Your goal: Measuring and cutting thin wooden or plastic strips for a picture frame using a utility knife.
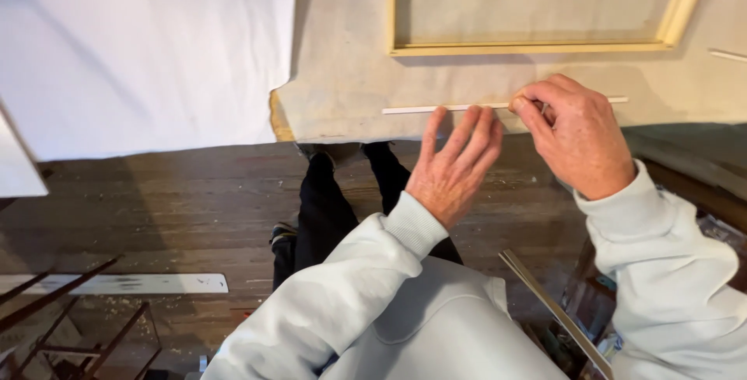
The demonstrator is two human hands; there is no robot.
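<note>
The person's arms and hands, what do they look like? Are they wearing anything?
Both arms wear a pale, light grey-blue sweatshirt with long sleeves and ribbed cuffs at the wrists. The left hand and right hand are bare: no gloves, and no rings or watch that I can see.

Both arms reach forward in pale grey sleeves with ribbed cuffs. The left hand (454, 164) is held flat, back facing up, its fingers (465, 127) straight and slightly spread, pointing away from the body. The right hand (577, 137) sits just beside it, further right, back also up, wrist bent inward. Its fingers (537, 98) curl tightly down with the thumb tucked against them in a pinch. The two hands are close but not touching.
</note>
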